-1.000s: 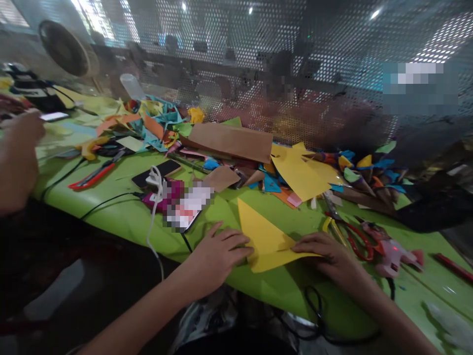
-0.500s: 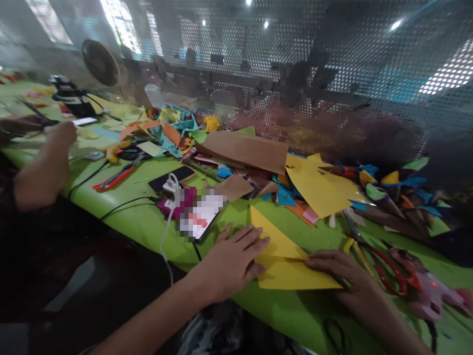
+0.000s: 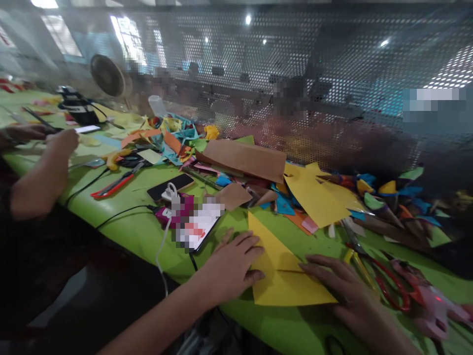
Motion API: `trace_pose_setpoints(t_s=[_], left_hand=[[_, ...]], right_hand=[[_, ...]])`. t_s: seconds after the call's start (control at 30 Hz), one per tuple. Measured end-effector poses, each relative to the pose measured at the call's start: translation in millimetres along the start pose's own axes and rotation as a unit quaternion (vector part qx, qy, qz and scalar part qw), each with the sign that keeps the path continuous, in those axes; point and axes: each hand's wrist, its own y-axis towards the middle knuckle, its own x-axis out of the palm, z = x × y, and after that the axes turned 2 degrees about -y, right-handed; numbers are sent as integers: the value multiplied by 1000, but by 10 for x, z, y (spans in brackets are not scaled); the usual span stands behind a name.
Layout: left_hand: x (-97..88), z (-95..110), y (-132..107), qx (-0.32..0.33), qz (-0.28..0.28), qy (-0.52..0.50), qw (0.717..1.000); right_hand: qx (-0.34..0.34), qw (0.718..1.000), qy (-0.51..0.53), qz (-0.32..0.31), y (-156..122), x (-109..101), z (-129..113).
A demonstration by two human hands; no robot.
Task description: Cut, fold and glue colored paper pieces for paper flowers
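Between left hand (image 3: 232,264) and right hand (image 3: 343,283), touching yellow paper (image 3: 284,286) from either side with fingers loosely spread.

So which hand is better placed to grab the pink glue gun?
Likely the right hand: it's nearer the pink glue gun; the left hand touches the left edge of the folded yellow paper.

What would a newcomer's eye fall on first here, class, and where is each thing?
Most likely the bright yellow sheet at the front edge of the green table, with the left hand at its left side and the right hand at its right. Next, perhaps, the pink tool with a glowing red light, at the far right. Behind, colourful paper scraps lie below a perforated screen.
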Motion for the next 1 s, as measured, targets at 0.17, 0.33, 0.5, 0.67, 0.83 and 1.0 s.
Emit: trace_pose_setpoints(t_s=[0.17, 0.33, 0.5, 0.67, 0.83, 1.0], left_hand=[[-38, 40, 40, -1, 2, 0, 1000], [24, -59, 147, -3, 6, 42, 999], [52, -129, 217, -22, 6, 63, 998], [31, -127, 241, -26, 8, 56, 998], [43, -158, 248, -33, 6, 68, 997], [42, -131, 243, -53, 14, 78, 995]], right_hand=[[-45, 998, 46, -25, -1, 21, -14], [-34, 997, 62, -35, -66, 36, 16], [-14, 999, 39, -21, -118, 113, 19], [-32, 999, 32, -14, -94, 127, -4], [-19, 999, 24, -29, -27, 17, -88], [-11, 999, 24, -20, -27, -8, -118]])
